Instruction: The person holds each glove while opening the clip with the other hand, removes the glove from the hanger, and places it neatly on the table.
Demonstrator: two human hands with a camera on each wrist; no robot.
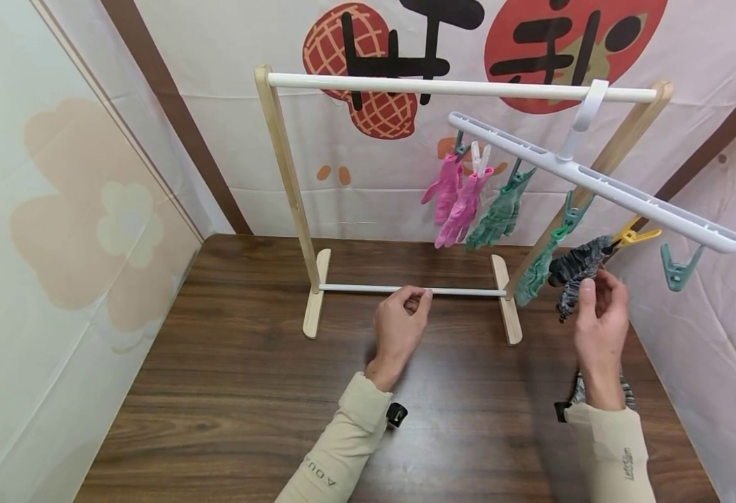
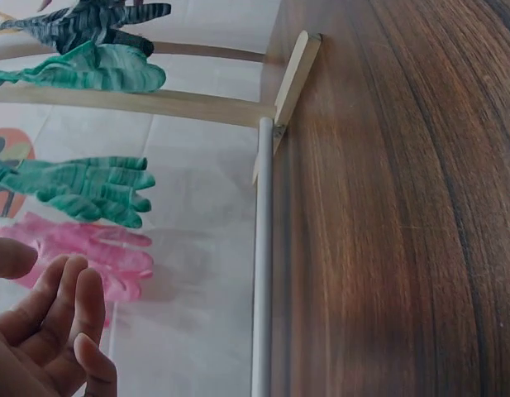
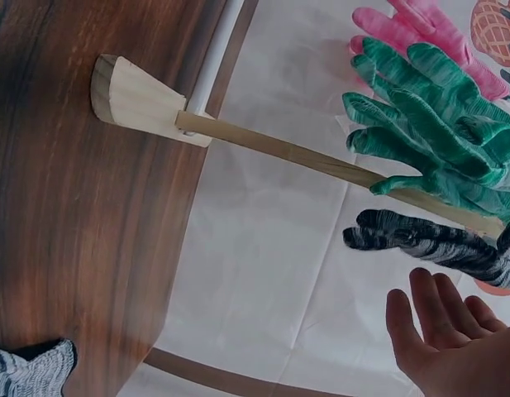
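A white clip hanger hangs tilted from the rack's top rail. Clipped along it are pink gloves, green gloves and a black-and-grey knit glove under a yellow clip. My right hand is just beside the black-and-grey glove; in the right wrist view its fingers are spread apart from the glove and hold nothing. Over the table, in front of the lower bar, my left hand has loosely bent fingers with nothing between them. Another grey knit glove lies on the table, partly hidden by my right wrist in the head view.
The wooden rack stands on two feet, joined low down by a white bar. A green clip without a glove hangs at the hanger's right end. Printed cloth walls border the brown table.
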